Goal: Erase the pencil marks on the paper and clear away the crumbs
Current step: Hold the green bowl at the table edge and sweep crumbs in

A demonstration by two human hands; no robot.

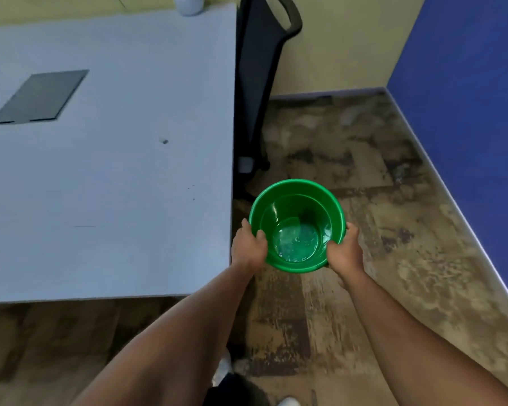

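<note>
Between my two hands, held out over the floor [320,312], sits a green bucket [296,200]. My left hand [248,247] has its thumb hooked over the near-left rim and its fingers wrapped down the outer wall; my right hand [345,250] does the same on the near-right rim. Both are gripping it, mouth up and roughly level. I judge the two-handed hold is there to keep the mouth steady as a catcher for the crumbs. Its bottom glints with something pale that I cannot make out.

To the left of my left hand runs the right edge of the grey worktop [109,171], and the bucket hangs just beside that edge, at or slightly below it, which is where I would want it for sweeping crumbs off. A few dark specks [193,192] lie on the worktop near that edge, and a small grey bit [163,140] lies farther ahead. I see no sheet of paper clearly; a faint line ahead-left of my left hand may be its border.

Beyond the bucket stands a black chair [258,83], close against the worktop's side, which narrows the way forward. To the right of my right hand the floor lies open up to the blue wall [467,112].
</note>
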